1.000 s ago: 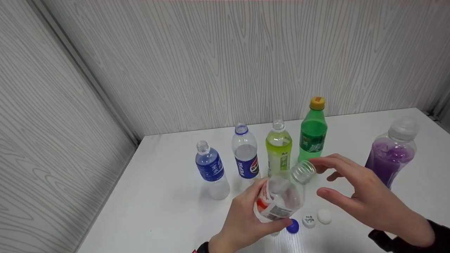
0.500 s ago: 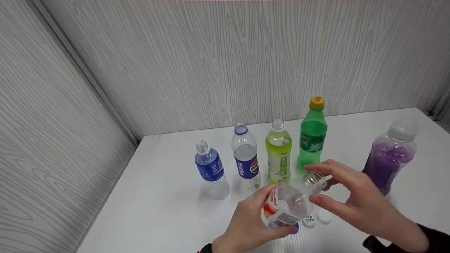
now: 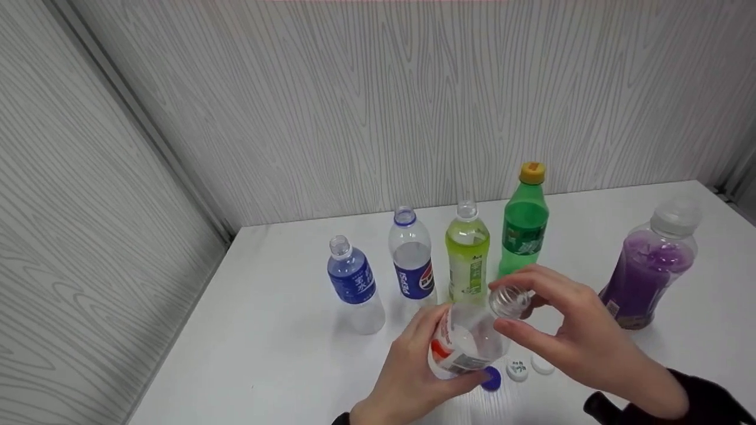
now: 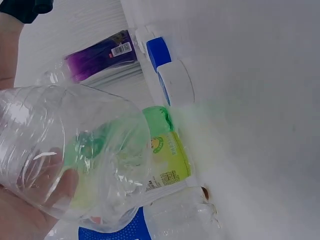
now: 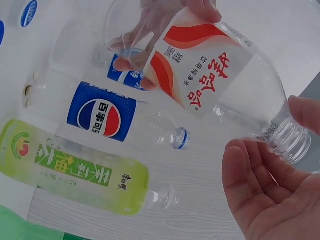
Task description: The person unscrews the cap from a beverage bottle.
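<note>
A clear plastic water bottle (image 3: 475,336) with a red-and-white label is tilted, its capless neck pointing up and right in the head view. My left hand (image 3: 413,360) grips it round the labelled body. My right hand (image 3: 570,319) curls thumb and fingers round the threaded neck. The label (image 5: 200,67) faces the right wrist camera. In the left wrist view the bottle's base end (image 4: 115,165) hides part of the left hand. On the table below lie a blue cap (image 3: 491,379), a printed white cap (image 3: 517,370) and a plain white cap (image 3: 543,363).
Behind the hands stand a blue-labelled bottle (image 3: 353,283), a Pepsi bottle (image 3: 414,271) and a yellow-green drink bottle (image 3: 468,254), all uncapped. A green bottle (image 3: 525,227) wears a yellow cap. At right stands a purple-filled bottle (image 3: 647,277). A wood-grain panel (image 3: 378,106) rises behind the table.
The right thumb and fingers have come in round the bottle's neck. The water bottle went right, then back left, in the left hand. The standing bottles have stayed put.
</note>
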A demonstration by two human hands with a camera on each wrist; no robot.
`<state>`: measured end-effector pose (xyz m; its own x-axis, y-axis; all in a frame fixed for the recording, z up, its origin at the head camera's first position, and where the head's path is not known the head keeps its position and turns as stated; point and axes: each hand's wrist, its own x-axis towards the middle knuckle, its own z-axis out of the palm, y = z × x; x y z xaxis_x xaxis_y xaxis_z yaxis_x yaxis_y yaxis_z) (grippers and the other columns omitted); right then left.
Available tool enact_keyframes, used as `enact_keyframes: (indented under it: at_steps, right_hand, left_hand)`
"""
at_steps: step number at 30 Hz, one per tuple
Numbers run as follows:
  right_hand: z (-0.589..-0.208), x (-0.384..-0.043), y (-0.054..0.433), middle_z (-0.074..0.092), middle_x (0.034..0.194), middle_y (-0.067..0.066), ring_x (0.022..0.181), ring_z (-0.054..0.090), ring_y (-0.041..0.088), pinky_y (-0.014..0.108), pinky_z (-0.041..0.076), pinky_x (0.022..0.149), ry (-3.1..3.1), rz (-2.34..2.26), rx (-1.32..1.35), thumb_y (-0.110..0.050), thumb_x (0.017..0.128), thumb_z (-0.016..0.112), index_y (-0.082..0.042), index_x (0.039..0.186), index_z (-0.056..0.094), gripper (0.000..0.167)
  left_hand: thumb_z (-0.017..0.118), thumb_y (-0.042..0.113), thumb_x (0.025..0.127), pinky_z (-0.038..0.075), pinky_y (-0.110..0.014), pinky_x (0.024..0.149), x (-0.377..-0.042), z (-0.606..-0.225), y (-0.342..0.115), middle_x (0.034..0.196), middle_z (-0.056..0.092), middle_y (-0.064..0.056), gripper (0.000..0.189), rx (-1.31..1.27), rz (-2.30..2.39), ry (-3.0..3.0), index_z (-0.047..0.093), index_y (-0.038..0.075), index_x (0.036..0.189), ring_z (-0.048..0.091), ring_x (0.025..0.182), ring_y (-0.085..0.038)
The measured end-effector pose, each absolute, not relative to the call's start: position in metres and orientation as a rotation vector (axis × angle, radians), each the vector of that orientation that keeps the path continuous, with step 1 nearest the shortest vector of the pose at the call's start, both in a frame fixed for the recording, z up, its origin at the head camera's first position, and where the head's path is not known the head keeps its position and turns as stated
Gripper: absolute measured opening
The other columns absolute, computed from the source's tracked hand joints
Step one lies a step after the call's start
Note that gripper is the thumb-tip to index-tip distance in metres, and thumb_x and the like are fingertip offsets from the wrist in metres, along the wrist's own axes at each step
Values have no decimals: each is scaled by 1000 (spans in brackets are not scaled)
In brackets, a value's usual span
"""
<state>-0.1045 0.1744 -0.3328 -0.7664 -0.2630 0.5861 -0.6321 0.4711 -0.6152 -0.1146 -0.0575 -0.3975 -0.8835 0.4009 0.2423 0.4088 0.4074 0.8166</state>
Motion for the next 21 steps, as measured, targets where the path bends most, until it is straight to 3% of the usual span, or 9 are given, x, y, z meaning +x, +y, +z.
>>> enact_keyframes:
  at_steps: [8, 12, 21]
  right_hand:
    - [-313, -118, 138, 72, 115, -6, 96, 64, 3, 22, 61, 77, -2384, 1226, 882, -23, 93, 81, -18, 123, 71, 31]
    - [-305, -127, 115, 70, 115, -2, 96, 65, 7, 23, 62, 79, -2428, 1179, 950, -29, 97, 77, -12, 125, 69, 33]
    - [-293, -145, 71, 69, 111, 4, 97, 68, 15, 29, 64, 88, -2463, 1051, 1078, -31, 99, 74, -7, 125, 68, 36]
  left_hand:
    - [88, 42, 85, 55, -45, 114, -113, -400, -80, 146, 58, 3, 86, -576, -1381, -2527, 43, 20, 155, 60, 131, -16]
    - [89, 41, 83, 57, -43, 110, -112, -398, -93, 151, 58, 0, 92, -429, -1332, -2514, 39, 16, 156, 60, 132, -19]
    - [93, 24, 80, 60, -43, 103, -116, -399, -122, 146, 57, 0, 85, -309, -1257, -2424, 44, 15, 150, 58, 133, -18]
